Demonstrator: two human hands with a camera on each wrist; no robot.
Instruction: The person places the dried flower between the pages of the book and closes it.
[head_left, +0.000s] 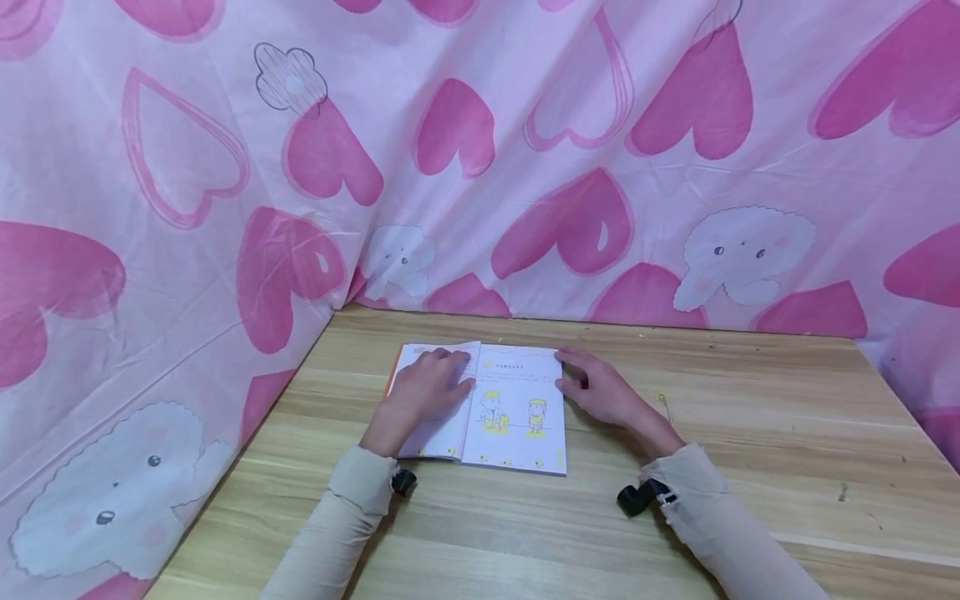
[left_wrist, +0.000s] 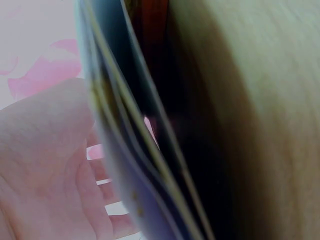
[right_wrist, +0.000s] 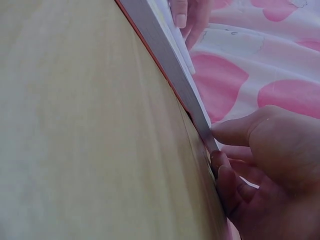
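Observation:
An open book lies on the wooden table, its right page printed with two small yellow-and-white cartoon figures. Across the left page rests my left hand, fingers extended toward the middle fold. In the left wrist view that hand shows beside several slightly separated pages. My right hand is at the book's right edge, near the upper corner. The right wrist view shows this hand pinching the edge of the page block, thumb on the pages and curled fingers at the side.
The wooden table extends around the book. Pink cloth with hearts and white cartoon animals hangs behind the table and along its left side. Black wrist devices sit at both cuffs. Small specks mark the tabletop.

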